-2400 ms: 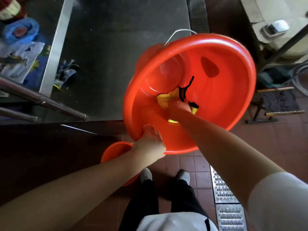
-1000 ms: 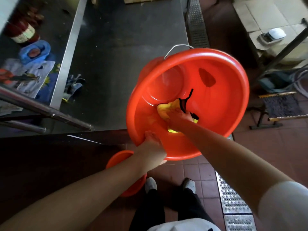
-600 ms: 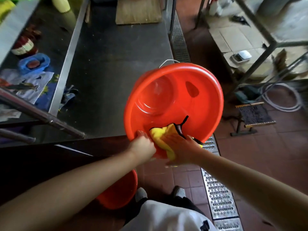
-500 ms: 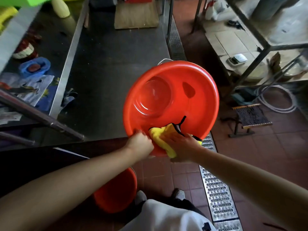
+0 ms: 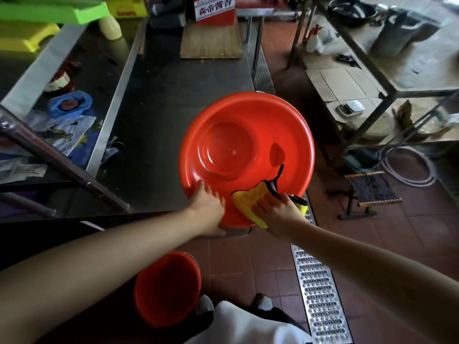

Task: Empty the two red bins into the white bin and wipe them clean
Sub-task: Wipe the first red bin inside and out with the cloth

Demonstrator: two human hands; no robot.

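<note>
A large red bin is tilted toward me at the near right corner of the steel table, its inside bare. My left hand grips its near rim, fingers over the edge. My right hand grips a yellow cloth with black trim and presses it on the bin's near rim. A second red bin stands on the floor below, near my feet. No white bin is in view.
The dark steel table stretches ahead, with a wooden board at its far end. A shelf on the left holds a blue bowl, papers and jars. A metal floor drain grate runs on the right, beside a small stool and a steel rack.
The cloth and my right hand came out from deep inside the bin to its near rim. The bin has lowered and tipped flatter. My view has lifted, showing more of the room.
</note>
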